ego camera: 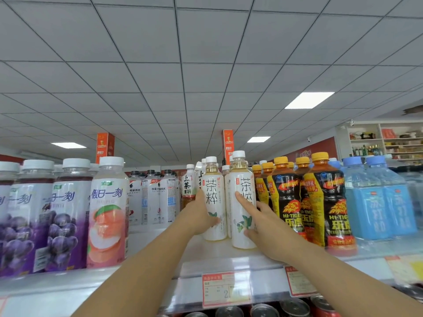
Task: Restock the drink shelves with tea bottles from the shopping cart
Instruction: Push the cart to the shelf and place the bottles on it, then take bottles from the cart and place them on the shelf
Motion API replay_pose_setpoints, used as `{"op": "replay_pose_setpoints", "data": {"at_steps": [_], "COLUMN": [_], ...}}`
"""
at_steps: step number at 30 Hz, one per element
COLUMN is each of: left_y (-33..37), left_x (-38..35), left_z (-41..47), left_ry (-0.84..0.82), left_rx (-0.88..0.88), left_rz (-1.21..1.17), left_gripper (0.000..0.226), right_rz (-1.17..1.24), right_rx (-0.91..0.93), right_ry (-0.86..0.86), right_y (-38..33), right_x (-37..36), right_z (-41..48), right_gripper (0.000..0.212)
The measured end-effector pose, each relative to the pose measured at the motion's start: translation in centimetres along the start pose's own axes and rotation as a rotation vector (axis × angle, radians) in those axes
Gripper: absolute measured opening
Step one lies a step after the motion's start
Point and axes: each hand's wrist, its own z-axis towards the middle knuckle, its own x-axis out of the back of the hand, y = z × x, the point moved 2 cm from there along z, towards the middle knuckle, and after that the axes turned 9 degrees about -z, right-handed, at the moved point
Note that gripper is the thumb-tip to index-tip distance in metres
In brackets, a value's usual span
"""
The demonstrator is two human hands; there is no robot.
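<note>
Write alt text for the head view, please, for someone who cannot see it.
The left hand grips a white plastic tea bottle and the right hand the matching tea bottle beside it, both upright on a white shelf. Purple grape drinks stand left, black-and-yellow energy drinks right.

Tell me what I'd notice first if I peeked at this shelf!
Two hands in the middle: the left hand grips the left tea bottle and the right hand holds the right tea bottle, both white, upright on the shelf. Purple grape bottles stand at the far left, and black-and-yellow bottles crowd just right of the hands.
</note>
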Motion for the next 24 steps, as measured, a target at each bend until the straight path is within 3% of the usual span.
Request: {"op": "replay_pose_setpoints", "data": {"at_steps": [3, 6, 10, 12, 16, 18, 24], "left_y": [1.6, 3.4, 3.8, 3.5, 1.1, -0.7, -5.2], "left_x": [0.6, -0.4, -5.2, -8.9, -18.9, -25.1, -36.8], "left_z": [-4.3, -10.6, -18.5, -22.2, -29.4, -33.1, -41.1], "left_ry": [0.114, 0.287, 0.416, 0.442, 0.331, 0.243, -0.06], "left_rx": [-0.112, -0.311, -0.513, -0.538, -0.382, -0.247, 0.112], "left_rz": [0.206, 0.292, 0.086, -0.077, -0.211, -0.165, -0.073], "left_gripper": [0.065, 0.048, 0.028, 0.026, 0.024, 0.023, 0.021], "right_rz": [0.08, 0.045, 0.052, 0.11, 0.169, 0.182, 0.172], "right_rx": [-0.011, 0.035, 0.183, 0.187, 0.103, 0.012, -0.16], "right_ry": [0.014, 0.173, 0.441, 0.457, 0.203, 0.002, -0.324], "right_y": [-0.3, 0.1, 1.7, 3.3, 7.8, 11.0, 16.0], "right_x": [0.7, 1.5, 1.1, -0.6, -6.7, -10.9, -19.2], "right_z": [-1.2, -4.4, -11.8, -16.6, -28.0, -34.6, -46.6], "right_gripper": [0.075, 0.057, 0.025, 0.021, 0.024, 0.024, 0.018]}}
